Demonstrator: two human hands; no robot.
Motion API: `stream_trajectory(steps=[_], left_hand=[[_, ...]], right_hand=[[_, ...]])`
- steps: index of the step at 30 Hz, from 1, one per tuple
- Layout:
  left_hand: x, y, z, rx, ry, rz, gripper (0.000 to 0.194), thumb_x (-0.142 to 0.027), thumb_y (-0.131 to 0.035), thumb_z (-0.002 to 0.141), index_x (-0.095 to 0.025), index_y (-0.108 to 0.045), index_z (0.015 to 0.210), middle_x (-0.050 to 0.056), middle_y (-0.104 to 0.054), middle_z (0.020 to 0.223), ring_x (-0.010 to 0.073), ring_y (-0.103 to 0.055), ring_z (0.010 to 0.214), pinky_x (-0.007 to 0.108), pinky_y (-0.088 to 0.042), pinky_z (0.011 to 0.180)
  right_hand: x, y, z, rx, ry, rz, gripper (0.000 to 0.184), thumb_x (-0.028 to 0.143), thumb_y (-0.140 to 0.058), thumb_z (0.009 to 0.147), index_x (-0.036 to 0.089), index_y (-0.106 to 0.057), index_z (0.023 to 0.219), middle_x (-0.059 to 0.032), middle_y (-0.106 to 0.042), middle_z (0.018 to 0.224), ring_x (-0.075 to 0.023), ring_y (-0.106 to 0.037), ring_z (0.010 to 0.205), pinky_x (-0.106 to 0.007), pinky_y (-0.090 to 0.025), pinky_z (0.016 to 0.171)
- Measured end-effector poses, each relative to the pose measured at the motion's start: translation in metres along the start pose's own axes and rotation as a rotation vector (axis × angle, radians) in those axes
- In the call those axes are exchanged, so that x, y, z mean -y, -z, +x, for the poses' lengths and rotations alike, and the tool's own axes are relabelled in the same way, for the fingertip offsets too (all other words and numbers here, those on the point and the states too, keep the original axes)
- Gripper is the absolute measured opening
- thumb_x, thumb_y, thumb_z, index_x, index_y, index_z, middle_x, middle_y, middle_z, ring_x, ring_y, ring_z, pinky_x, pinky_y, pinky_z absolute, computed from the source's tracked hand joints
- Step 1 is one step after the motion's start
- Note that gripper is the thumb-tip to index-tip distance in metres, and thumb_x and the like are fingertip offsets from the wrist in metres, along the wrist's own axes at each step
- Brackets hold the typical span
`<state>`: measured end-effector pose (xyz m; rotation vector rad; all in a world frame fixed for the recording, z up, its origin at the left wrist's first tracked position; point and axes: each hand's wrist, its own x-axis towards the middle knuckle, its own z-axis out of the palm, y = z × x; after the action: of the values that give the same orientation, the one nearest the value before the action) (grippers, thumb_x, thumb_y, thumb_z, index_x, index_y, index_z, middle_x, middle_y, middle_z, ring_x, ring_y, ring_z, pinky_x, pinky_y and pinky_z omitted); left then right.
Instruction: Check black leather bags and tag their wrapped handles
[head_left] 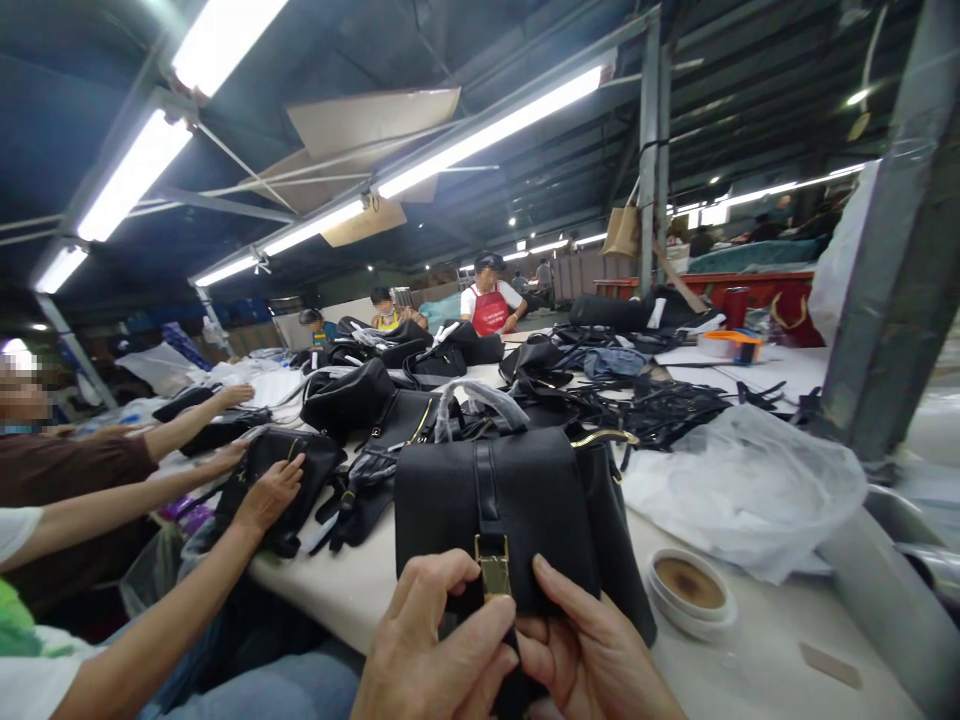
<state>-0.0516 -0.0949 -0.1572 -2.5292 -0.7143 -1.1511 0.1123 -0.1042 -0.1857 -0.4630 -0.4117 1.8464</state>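
Observation:
A black backpack (pixel 442 490) stands upright on the table in front of me, its flap facing me and its top handle (pixel 491 400) wrapped in clear film. Down the middle of the flap runs a black strap (pixel 487 480) that ends at a gold buckle (pixel 495 572). My left hand (pixel 442 640) pinches the buckle and strap between thumb and fingers. At the flap's lower edge my right hand (pixel 592 640) has its thumb on the front and its fingers curled underneath, close to the strap. Both hands hide the lower front of the backpack.
To the right are a white bowl of brown paste (pixel 688 585), a clear plastic bag (pixel 750 490) and a small brown strip (pixel 830 665). Co-workers' arms (pixel 180 580) handle another black bag (pixel 281 480) at left. More bags and straps (pixel 660 400) lie behind; a metal post (pixel 885 250) stands right.

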Motion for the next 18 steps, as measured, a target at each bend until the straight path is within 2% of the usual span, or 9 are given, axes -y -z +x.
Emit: stream_trajectory(steps=[4, 8, 13, 15, 18], left_hand=[[0.0002, -0.0009, -0.0012, 0.004, 0.005, -0.021, 0.03, -0.011, -0.055, 0.085, -0.022, -0.065, 0.111, 0.01, -0.056, 0.106, 0.0177, -0.056, 0.089, 0.023, -0.053, 0.067], [0.0011, -0.0011, -0.0022, 0.046, -0.006, -0.025, 0.035, -0.009, -0.057, 0.084, -0.02, -0.063, 0.116, 0.01, -0.056, 0.107, 0.0176, -0.057, 0.092, 0.024, -0.054, 0.074], [0.0031, 0.0025, -0.002, 0.079, 0.07, -0.072, 0.045, -0.017, -0.06, 0.084, -0.018, -0.053, 0.129, 0.01, -0.057, 0.109, 0.0191, -0.059, 0.097, 0.027, -0.055, 0.083], [0.0036, 0.0047, -0.0012, 0.079, 0.099, -0.104, 0.042, -0.02, -0.062, 0.084, -0.019, -0.054, 0.125, 0.01, -0.057, 0.109, 0.0194, -0.06, 0.097, 0.027, -0.055, 0.083], [0.0025, 0.0042, 0.0003, 0.083, 0.079, -0.094, 0.027, -0.016, -0.061, 0.082, -0.02, -0.061, 0.109, 0.009, -0.057, 0.108, 0.0188, -0.059, 0.094, 0.027, -0.055, 0.079]], right_hand=[[0.0007, 0.0007, -0.0008, -0.005, 0.006, 0.002, 0.035, 0.029, -0.074, 0.079, 0.005, -0.068, 0.104, -0.0153, -0.078, 0.081, -0.0241, -0.075, 0.071, -0.03, -0.061, 0.062], [-0.0016, 0.005, 0.0017, 0.017, 0.003, -0.003, 0.035, 0.03, -0.071, 0.082, 0.004, -0.067, 0.106, -0.0176, -0.077, 0.086, -0.0255, -0.075, 0.073, -0.031, -0.061, 0.061], [-0.0034, 0.0073, 0.0031, -0.016, 0.048, 0.032, 0.036, 0.027, -0.072, 0.081, 0.004, -0.066, 0.108, -0.017, -0.077, 0.086, -0.0243, -0.075, 0.073, -0.029, -0.061, 0.064], [-0.0031, 0.0061, 0.0025, -0.009, 0.045, 0.026, 0.035, 0.027, -0.071, 0.083, 0.004, -0.066, 0.109, -0.0164, -0.077, 0.084, -0.0236, -0.075, 0.073, -0.029, -0.061, 0.064], [-0.004, 0.0039, 0.0028, 0.004, 0.056, 0.026, 0.035, 0.028, -0.07, 0.084, 0.004, -0.067, 0.109, -0.0159, -0.077, 0.084, -0.0225, -0.075, 0.069, -0.027, -0.06, 0.06]])
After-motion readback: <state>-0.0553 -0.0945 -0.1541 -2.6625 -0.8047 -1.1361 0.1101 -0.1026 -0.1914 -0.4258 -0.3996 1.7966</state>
